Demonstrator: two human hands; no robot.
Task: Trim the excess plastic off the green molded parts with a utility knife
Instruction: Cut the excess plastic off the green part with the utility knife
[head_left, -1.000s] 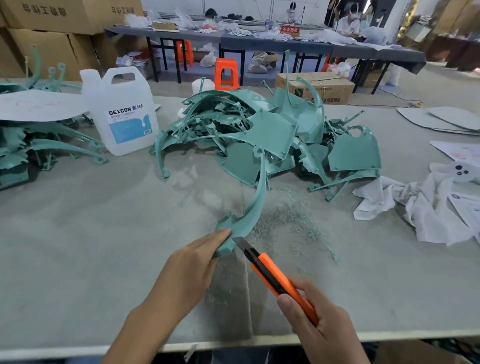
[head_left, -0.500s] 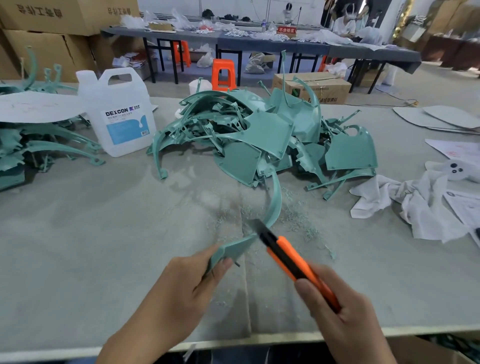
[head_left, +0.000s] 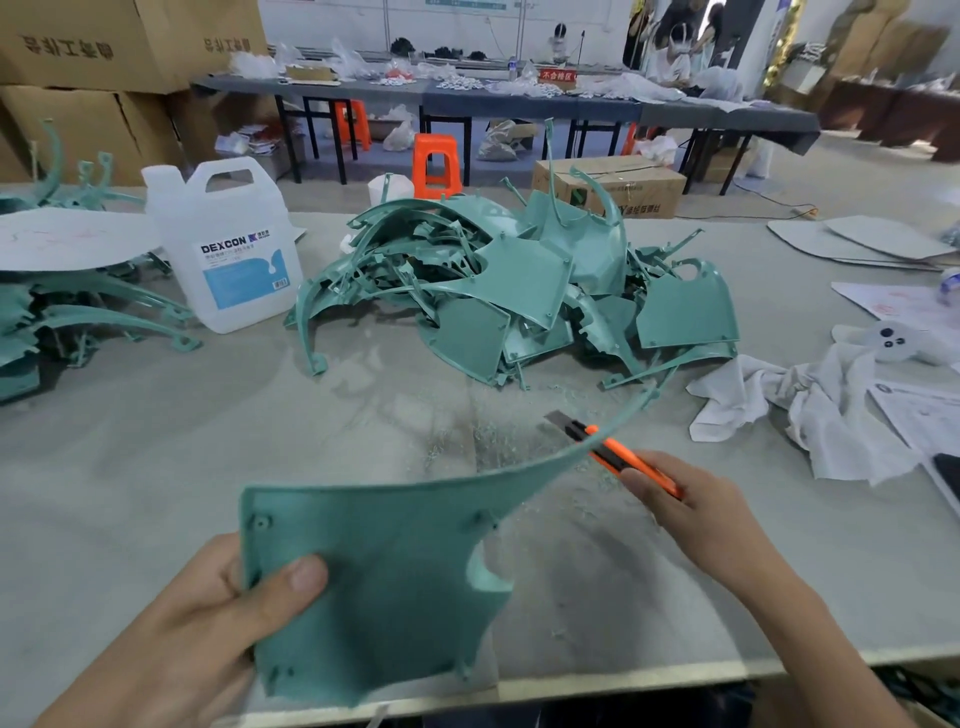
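Desk (head_left: 156, 467) carries the same pile of green parts (head_left: 519, 291) at its middle, unmoved. The part being worked on (head_left: 389, 571) is what has changed. Half a second ago it stood edge-on with only its narrow end in the fingers. Now it is turned so its broad panel faces the camera, lifted above the near edge of the desk, with its thin arm sweeping up and to the right. The left hand (head_left: 197, 634) grips the panel's left edge, thumb pressed on the face, fingers hidden behind. The right hand (head_left: 696, 509) is closed round the orange knife (head_left: 618, 457), which now sits behind the thin arm with the blade showing past it on the left. Whether blade touches plastic cannot be told. Shavings (head_left: 498, 431) lie scattered on the desk beneath. Judging by the turn, one edge is likely finished and the arm's edge is next for trimming.
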